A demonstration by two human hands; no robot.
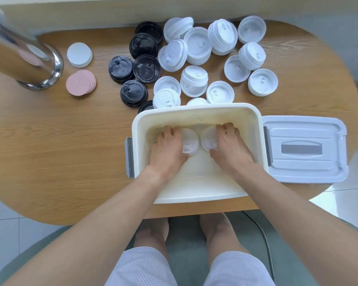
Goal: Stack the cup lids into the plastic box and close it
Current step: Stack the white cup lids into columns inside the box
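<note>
While both hands work inside the cream rectangular plastic box [196, 112], the left hand [167, 149] and right hand [229, 147] each curl fingers around a white round plastic cup lid stack [191, 144], apparently several lids deep. Uneven release could topple them. Loose lids crowd 12 o'clock; the grey box cover [304, 149] lies at 3 o'clock.

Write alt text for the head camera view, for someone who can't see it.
Both hands reach into an open white box, the left hand and right hand each setting a white lid on its floor. Black lids and white lids cover the table behind; the box lid lies at right.
</note>
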